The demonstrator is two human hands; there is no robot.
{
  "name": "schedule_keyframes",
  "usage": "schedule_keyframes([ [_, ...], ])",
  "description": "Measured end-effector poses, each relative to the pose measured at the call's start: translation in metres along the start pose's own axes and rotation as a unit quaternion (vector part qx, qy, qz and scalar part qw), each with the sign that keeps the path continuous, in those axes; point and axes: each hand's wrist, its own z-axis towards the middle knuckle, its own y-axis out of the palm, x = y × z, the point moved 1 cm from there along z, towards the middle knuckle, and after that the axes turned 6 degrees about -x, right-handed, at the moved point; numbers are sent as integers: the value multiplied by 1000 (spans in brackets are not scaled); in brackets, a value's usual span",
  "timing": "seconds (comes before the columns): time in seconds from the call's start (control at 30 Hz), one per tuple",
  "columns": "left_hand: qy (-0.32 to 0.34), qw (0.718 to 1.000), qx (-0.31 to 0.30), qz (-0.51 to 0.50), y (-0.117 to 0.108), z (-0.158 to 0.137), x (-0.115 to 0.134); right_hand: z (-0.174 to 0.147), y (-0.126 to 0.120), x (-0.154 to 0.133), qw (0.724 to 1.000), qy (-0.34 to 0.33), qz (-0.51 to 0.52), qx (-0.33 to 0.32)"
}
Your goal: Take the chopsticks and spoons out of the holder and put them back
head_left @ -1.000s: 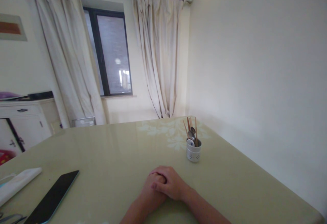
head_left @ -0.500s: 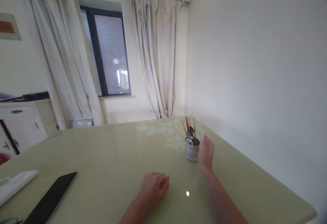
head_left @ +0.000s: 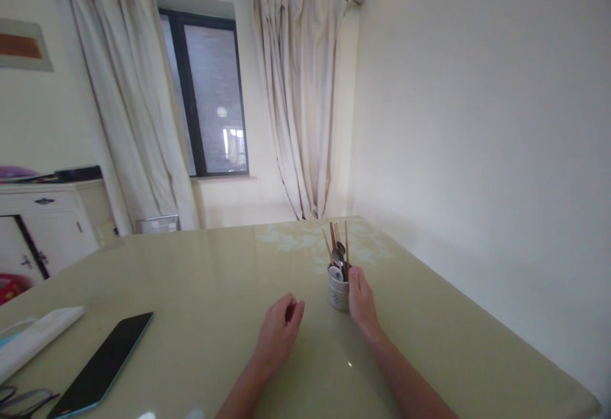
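Note:
A light grey metal utensil holder (head_left: 339, 299) with small punched holes stands upright on the table. Chopsticks (head_left: 347, 241), dark metal spoons (head_left: 338, 257) and a white spoon with a blue mark (head_left: 336, 273) stick up from it. Against the holder's right side lies my right hand (head_left: 361, 297), fingers stretched out and flat; its thumb is not clearly visible. To the left of the holder, apart from it, my left hand (head_left: 281, 323) rests at the tabletop with loosely curled fingers and nothing visible in them.
A dark flat tablet-like device (head_left: 102, 362) lies on the glossy pale green table (head_left: 200, 279), left. Beside it are a white long object (head_left: 45, 336) and eyeglasses (head_left: 28, 401). A wall (head_left: 477, 151) borders the table's right side. A white cabinet (head_left: 57, 215) stands beyond it.
The utensil holder has shifted left across the table, with my right hand now against its side. My left hand has moved slightly forward and left. The view has turned slightly left.

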Motion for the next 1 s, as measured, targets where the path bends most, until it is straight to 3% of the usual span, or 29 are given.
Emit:
schedule_keyframes([
  [0.23, -29, 975, 94, -199, -6, -1, 8, -42, 31, -54, 985, -8, 55, -163],
  [0.37, -28, 953, 92, -286, -8, -1, 9, -62, 41, -65, 976, -39, 55, -206],
  [0.53, -41, 949, 116, -289, -13, -6, 17, -68, 42, -66, 968, -82, 56, -230],
  [1.0, -51, 950, 104, -289, -15, -7, 17, -63, 37, -67, 968, -48, 83, -231],
])
